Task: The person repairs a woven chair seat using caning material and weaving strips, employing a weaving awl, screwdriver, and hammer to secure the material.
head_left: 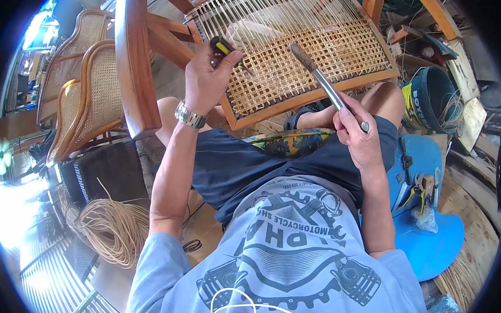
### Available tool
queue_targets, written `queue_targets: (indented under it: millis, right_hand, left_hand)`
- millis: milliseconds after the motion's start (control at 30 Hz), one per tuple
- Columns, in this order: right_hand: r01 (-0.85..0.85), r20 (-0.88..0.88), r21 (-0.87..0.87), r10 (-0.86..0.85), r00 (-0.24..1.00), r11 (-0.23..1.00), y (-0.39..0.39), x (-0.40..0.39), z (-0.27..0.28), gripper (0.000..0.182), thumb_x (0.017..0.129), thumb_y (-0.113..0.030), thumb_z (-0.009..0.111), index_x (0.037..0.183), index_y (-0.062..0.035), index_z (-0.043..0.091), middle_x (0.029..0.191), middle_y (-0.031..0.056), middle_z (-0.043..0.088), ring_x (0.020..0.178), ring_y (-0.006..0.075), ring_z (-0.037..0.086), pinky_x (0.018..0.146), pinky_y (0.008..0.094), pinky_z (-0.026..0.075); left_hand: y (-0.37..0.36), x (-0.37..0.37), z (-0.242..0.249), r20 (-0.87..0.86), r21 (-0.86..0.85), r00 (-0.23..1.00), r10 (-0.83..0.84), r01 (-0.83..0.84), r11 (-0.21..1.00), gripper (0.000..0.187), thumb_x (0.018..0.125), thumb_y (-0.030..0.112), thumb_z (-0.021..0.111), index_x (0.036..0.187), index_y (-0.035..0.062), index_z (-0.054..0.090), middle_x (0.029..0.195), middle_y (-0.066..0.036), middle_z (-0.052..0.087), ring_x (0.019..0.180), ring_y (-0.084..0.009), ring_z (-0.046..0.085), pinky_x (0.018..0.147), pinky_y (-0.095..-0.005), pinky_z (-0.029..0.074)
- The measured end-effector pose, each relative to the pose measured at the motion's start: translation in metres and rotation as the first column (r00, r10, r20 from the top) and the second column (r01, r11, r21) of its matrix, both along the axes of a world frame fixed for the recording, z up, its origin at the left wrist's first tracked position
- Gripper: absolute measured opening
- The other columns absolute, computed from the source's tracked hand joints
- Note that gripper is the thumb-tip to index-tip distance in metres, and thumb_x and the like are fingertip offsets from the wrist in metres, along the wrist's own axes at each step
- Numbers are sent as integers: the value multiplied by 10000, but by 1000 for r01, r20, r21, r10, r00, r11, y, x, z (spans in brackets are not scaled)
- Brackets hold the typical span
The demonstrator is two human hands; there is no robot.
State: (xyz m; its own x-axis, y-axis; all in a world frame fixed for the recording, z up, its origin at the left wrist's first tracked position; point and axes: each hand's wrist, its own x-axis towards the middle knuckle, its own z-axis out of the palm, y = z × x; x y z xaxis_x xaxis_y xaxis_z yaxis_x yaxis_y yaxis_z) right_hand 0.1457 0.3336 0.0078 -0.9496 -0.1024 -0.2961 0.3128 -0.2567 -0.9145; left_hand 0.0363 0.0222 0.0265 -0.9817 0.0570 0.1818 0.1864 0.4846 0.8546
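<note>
My left hand (208,80), with a metal watch at the wrist, is closed around a screwdriver (223,46) with a black-and-yellow handle. Its thin shaft points down to the right over the woven cane seat (298,67). In my right hand (360,130) is a silver metal rod (328,89) with a rough brown end, slanting up and left across the seat. The wooden frame (313,101) of the seat lies before my knees. Open-mesh weave fills its near part, while only parallel strands span the far part.
Cane-backed chair parts (101,85) stand at left, above a coil of cane (112,231). At right are a dark bucket (433,99) and a blue plastic seat (424,240) bearing pliers (424,190). A thick wooden chair leg (135,58) rises close beside my left arm.
</note>
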Motion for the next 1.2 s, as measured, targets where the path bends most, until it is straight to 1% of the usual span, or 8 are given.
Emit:
queue_targets:
  millis: [267,600,667,767,867,1067,1133,1200]
  right_hand:
    - [7,-50,29,-5,999,1000,-8,-12,3,371,1048,-148,555,1382,14,560,797,-12,553,613,19,426,517,181,318]
    - [-34,-80,76,40,996,997,-18,-10,-4,367,1040,-121,550,1375,28,565,808,-5,557,674,50,492,600,198,412]
    - [-42,-96,104,52,994,994,-20,-10,-5,361,1038,-115,546,1368,31,571,809,-5,559,680,53,495,611,200,419]
    - [-307,-62,170,321,945,936,-19,-9,6,361,1030,-98,532,1365,27,583,786,-13,546,698,60,497,644,225,438]
    - [-122,-27,147,127,991,982,-12,-4,8,368,1027,-100,534,1367,32,579,776,-14,538,706,61,503,651,219,444]
    - [-86,-29,116,90,995,990,-13,-4,9,367,1029,-104,536,1364,41,581,772,-12,549,697,65,508,634,218,433]
    - [-32,-29,121,36,999,992,-14,-2,10,365,1030,-107,534,1361,37,585,772,-14,549,690,65,500,628,217,424]
    - [-338,15,201,342,940,920,-8,-1,11,365,1033,-120,529,1360,32,582,773,-14,550,675,70,495,626,219,422]
  left_hand:
    - [13,-10,3,22,-180,994,-107,110,977,238,954,205,744,1103,31,680,960,-23,736,871,-83,672,805,-259,539]
    - [17,-1,-4,20,-200,988,-151,152,968,250,952,190,745,1121,23,666,950,-26,733,838,-83,654,759,-266,529]
    - [20,0,-3,10,-216,984,-177,175,961,264,934,199,744,1094,10,653,825,-100,716,742,-129,674,665,-306,527]
    - [14,-1,-1,81,-194,984,-161,174,965,239,953,170,743,1125,27,660,937,-9,725,833,-74,648,754,-259,530]
    - [14,6,9,0,-93,993,-119,118,989,230,957,170,737,1122,28,660,936,-5,722,836,-71,647,765,-261,537]
    - [17,6,-4,34,-147,985,-172,175,974,269,921,198,762,1082,17,643,843,-105,705,722,-167,649,674,-317,526]
    - [18,7,2,127,-240,977,-173,199,950,213,967,147,721,1119,17,649,899,-16,716,865,-70,656,781,-257,533]
    - [13,9,-1,116,-166,978,-170,188,968,212,964,141,723,1119,17,649,906,-16,717,872,-70,658,781,-255,531]
